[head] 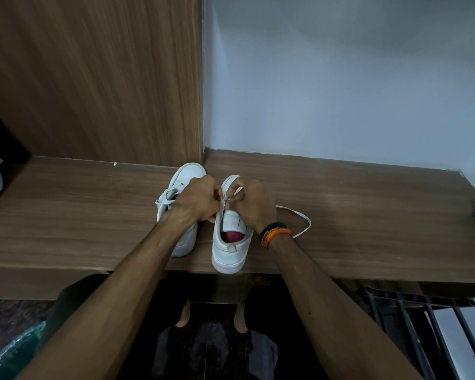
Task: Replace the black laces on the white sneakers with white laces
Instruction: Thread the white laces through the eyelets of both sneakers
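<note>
Under your hands the wooden worktop carries two white sneakers, side by side. Your left hand and right hand both pinch the white lace over the right-side sneaker; its loose loop trails beyond your right wrist.

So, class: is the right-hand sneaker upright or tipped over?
Upright. The right sneaker stands on its sole on the shelf, opening facing up and pink insole visible, while both hands work its lace.

white sneakers, white lace, wood-grain brown shelf
</note>
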